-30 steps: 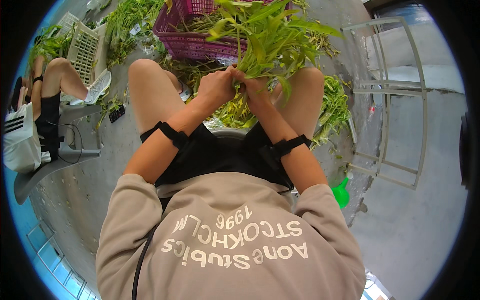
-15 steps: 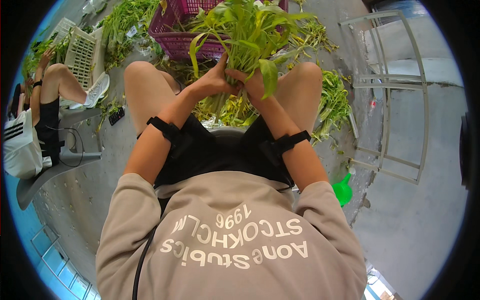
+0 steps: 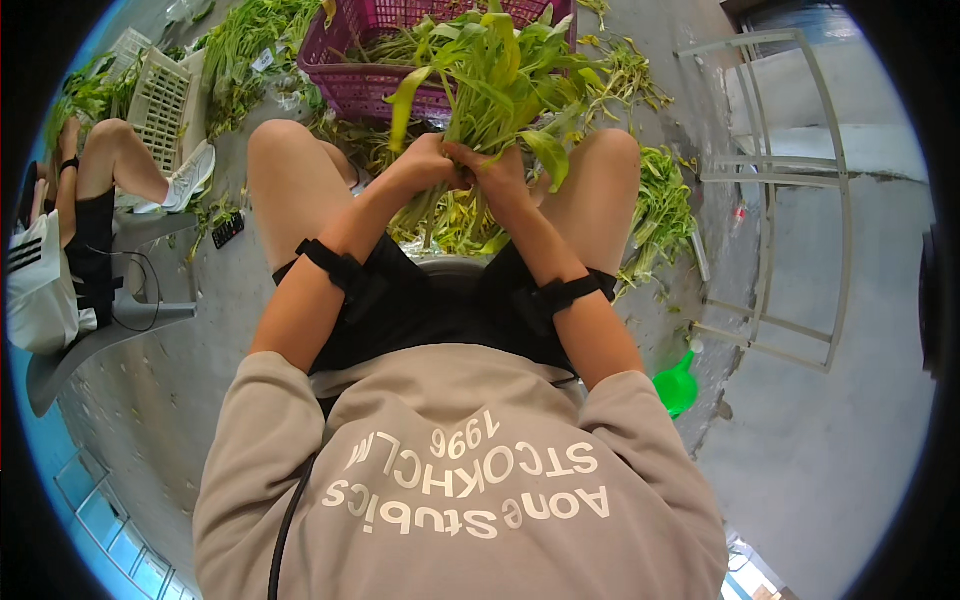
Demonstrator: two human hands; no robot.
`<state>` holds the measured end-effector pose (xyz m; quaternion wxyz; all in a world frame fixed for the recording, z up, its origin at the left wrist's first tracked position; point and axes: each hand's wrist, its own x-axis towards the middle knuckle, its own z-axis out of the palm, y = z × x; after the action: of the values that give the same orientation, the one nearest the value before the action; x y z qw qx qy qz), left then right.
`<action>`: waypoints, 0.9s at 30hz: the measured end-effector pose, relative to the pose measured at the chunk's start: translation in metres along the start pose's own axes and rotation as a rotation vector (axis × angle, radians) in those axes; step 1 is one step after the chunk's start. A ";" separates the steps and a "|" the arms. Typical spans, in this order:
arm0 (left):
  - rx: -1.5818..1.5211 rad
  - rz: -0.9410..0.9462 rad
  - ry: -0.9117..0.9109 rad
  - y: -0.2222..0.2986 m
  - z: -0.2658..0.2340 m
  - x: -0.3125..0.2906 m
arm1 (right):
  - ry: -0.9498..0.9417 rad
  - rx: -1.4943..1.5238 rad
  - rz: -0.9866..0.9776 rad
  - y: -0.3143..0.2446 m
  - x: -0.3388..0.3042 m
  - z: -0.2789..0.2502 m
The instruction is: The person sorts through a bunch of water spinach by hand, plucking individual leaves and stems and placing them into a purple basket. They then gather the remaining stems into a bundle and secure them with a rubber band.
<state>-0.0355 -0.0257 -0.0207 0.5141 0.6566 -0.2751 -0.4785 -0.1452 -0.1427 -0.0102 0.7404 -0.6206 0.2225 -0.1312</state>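
A bunch of leafy greens [image 3: 490,105] with long pale stems is held between my knees, leaves pointing away from me and stem ends toward me. My left hand [image 3: 428,163] is closed round the stems from the left. From the right, my right hand [image 3: 496,178] grips the same stems, and the two hands meet at the thumbs. Some leaves droop over the right hand. Just beyond the bunch stands a purple plastic crate [image 3: 338,78] with more stems in it. Yellowed leaves and trimmings [image 3: 462,237] lie below my hands on the floor.
More greens [image 3: 662,205] lie beside my right knee, and a large heap [image 3: 250,55] is at the far left. A co-worker [image 3: 60,260] sits at left by a cream crate [image 3: 160,105]. A black remote [image 3: 228,230], green bulb-shaped object [image 3: 677,388] and metal frame [image 3: 775,178] are around me.
The bunch has tipped lower and its leaves spread more to the right. Both hands have drawn closer together on the stems. The co-worker's arm at left has come down.
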 end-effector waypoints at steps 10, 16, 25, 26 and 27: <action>-0.399 -0.106 0.364 0.006 -0.020 -0.003 | 0.102 -0.049 0.224 -0.012 0.003 -0.018; -0.849 -0.005 0.387 -0.005 -0.028 -0.002 | -0.063 0.203 0.222 -0.024 -0.001 -0.021; -0.855 0.167 0.174 0.006 -0.006 -0.008 | -0.221 0.097 0.210 -0.024 -0.008 -0.010; -0.808 0.162 0.155 0.009 -0.005 -0.009 | -0.239 0.003 0.184 -0.025 -0.006 -0.014; -0.809 0.161 0.158 0.009 -0.004 -0.009 | -0.261 -0.090 0.157 -0.027 -0.004 -0.015</action>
<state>-0.0345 -0.0189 -0.0090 0.7858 0.4128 -0.0749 -0.4544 -0.1542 -0.1589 0.0146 0.7425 -0.6455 0.1782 0.0190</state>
